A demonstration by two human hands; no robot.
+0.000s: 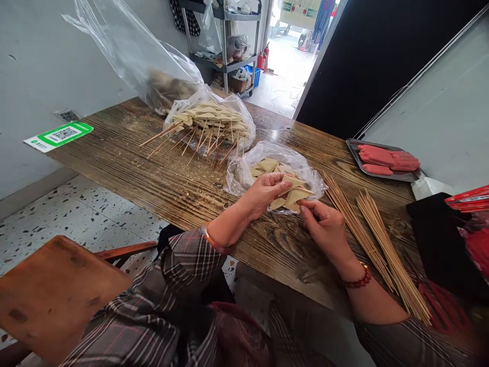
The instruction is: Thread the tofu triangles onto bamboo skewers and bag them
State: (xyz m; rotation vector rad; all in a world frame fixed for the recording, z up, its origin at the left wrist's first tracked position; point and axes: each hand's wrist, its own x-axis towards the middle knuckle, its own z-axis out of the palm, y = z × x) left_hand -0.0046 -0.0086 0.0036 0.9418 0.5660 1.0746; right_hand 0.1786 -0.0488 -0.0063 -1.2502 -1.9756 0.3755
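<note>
My left hand (266, 193) is closed on folded beige tofu-skin triangles (297, 194), pinching them between thumb and fingers above an open plastic bag (237, 176). More loose triangles (267, 164) lie in that bag. At the lower edge of the held pieces, my right hand (324, 224) pinches what looks like the end of a bamboo skewer, mostly hidden by the fingers. Farther back, a pile of skewered triangles (210, 114) rests on another clear bag, its sticks pointing toward me. Two bundles of bamboo skewers (376, 239) lie beside my right forearm.
A dark tray (353, 153) of pink-red packets (389, 158) stands at the right back of the wooden table (153, 168). Behind the pile sits a tall clear bag (126, 46). A green QR card (63, 135) lies at the left corner; a wooden chair (61, 290) stands below.
</note>
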